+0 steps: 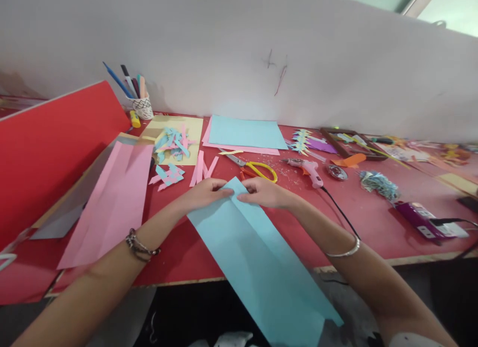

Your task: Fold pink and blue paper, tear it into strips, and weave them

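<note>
A long light-blue sheet of paper (257, 257) with a lengthwise crease slants from mid-table over the front edge. My left hand (206, 192) pinches its far end on the left, thumb on top. My right hand (265, 192) grips the same end on the right, thumb also on top. Just beyond the hands lie scissors (261, 172) with yellow and orange handles. Pink paper strips (201, 169) rest near my left hand. To the right of my right hand is a pink glue gun (308, 170) with a black cord.
Pink creased paper (112, 202) and a red board (56, 153) occupy the left. Behind are a pen cup (142, 108), cut pieces on yellow paper (194, 125) and stacked blue sheets (246, 133). A tape roll (337, 172), wooden tray (328, 138) and purple power strip (421, 220) lie right.
</note>
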`<state>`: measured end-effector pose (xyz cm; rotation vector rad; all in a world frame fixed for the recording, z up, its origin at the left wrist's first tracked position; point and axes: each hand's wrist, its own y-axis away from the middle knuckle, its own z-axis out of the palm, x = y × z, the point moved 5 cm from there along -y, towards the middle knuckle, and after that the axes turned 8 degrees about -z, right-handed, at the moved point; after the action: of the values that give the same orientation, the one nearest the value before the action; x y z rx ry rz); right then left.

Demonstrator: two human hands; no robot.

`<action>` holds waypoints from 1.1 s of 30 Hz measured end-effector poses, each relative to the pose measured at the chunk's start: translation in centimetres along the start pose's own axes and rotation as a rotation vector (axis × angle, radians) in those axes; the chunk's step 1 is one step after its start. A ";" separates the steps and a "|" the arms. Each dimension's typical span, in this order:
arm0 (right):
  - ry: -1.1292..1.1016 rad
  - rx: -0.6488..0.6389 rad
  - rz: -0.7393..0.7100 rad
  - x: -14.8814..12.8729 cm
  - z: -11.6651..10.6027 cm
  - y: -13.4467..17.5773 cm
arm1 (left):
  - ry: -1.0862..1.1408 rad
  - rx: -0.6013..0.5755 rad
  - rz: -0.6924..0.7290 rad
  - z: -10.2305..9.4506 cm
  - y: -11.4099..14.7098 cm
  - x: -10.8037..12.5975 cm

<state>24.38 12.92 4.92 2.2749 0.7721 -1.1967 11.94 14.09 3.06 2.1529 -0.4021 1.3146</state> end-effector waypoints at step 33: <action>0.479 0.165 -0.166 -2.6 0.1 4.5 | -0.054 0.272 0.147 -3.9 2.7 0.9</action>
<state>26.08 8.80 7.65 2.7255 1.0855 -0.8070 8.18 14.39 6.04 2.4262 -0.4316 1.4668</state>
